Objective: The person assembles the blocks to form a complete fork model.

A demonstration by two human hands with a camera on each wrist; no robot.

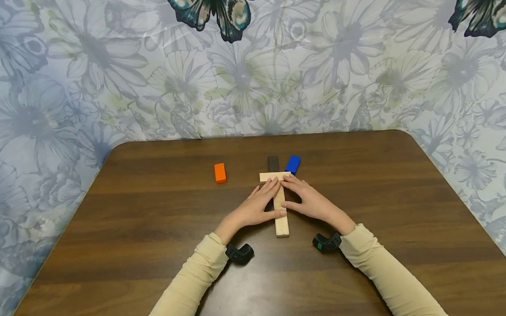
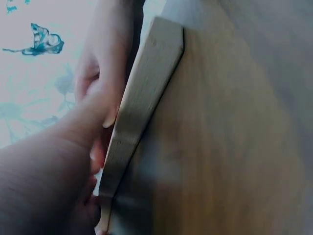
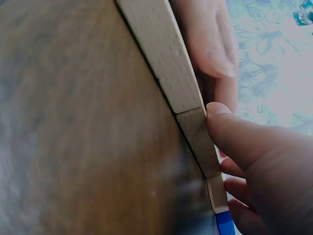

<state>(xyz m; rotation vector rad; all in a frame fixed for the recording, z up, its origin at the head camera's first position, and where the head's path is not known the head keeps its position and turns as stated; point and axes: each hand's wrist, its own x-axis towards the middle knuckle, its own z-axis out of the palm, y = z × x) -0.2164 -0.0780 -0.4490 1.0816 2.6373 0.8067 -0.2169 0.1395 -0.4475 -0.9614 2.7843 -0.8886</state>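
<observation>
In the head view, pale wooden blocks [image 1: 282,230] lie end to end in a line pointing away from me. Across their far end lies another pale block [image 1: 265,177]. My left hand [image 1: 253,209] reaches in from the left, its fingers extended to the crosswise block and its thumb over the line. From the right, my right hand [image 1: 316,204] touches the same blocks with fingers fairly straight. In the right wrist view, its thumb [image 3: 234,129] rests at the top edge near a seam between two blocks. Beyond the crosswise block are a dark block [image 1: 273,163] and a tilted blue block [image 1: 293,164].
An orange block [image 1: 220,173] sits apart to the left on the brown wooden table [image 1: 154,219]. A flower-patterned wall covering with butterflies [image 1: 271,82] rises behind the table's far edge. Black wrist devices [image 1: 240,255] hang beneath both wrists.
</observation>
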